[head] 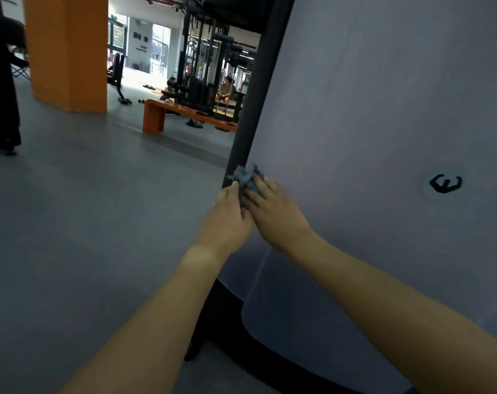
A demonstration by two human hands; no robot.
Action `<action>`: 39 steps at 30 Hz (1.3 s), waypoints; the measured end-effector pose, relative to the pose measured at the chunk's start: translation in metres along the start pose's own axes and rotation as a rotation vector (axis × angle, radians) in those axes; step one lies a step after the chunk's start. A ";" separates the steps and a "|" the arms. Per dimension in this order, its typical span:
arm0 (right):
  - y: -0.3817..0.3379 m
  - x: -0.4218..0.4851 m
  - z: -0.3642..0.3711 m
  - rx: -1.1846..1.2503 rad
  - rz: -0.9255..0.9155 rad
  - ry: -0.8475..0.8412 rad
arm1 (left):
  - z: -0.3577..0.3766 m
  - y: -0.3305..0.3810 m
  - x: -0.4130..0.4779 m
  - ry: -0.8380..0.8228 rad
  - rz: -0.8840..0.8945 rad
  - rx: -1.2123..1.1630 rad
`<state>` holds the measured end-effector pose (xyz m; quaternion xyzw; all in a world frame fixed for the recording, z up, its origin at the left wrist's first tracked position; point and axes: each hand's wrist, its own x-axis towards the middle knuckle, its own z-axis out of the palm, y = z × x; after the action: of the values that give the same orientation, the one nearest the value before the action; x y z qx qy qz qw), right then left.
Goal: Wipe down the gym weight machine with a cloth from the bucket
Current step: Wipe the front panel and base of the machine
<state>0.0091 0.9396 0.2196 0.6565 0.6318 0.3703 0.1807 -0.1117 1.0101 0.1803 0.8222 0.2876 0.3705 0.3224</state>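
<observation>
The weight machine's pale grey side panel fills the right of the view, with a dark upright post along its left edge. A small crumpled grey-blue cloth lies against the panel's left edge. My left hand and my right hand meet at the cloth, fingers on it and pressing it to the panel. How far the fingers curl round the cloth is not clear. No bucket is in view.
A black logo marks the panel. The machine's dark base sits on grey floor. An orange pillar, an orange bench, other machines and a seated person are farther back.
</observation>
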 end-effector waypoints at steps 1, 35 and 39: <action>-0.008 -0.003 0.006 -0.009 -0.061 -0.050 | 0.002 -0.002 0.000 -0.016 -0.003 0.016; 0.043 -0.093 0.008 -0.149 0.057 0.113 | 0.033 0.045 -0.024 0.040 0.324 0.070; 0.077 -0.124 -0.004 -0.068 0.401 0.344 | 0.039 0.055 -0.027 0.025 0.372 0.068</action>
<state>0.0687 0.8089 0.2451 0.6897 0.4975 0.5259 0.0156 -0.0825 0.9442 0.1894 0.8669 0.1469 0.4242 0.2168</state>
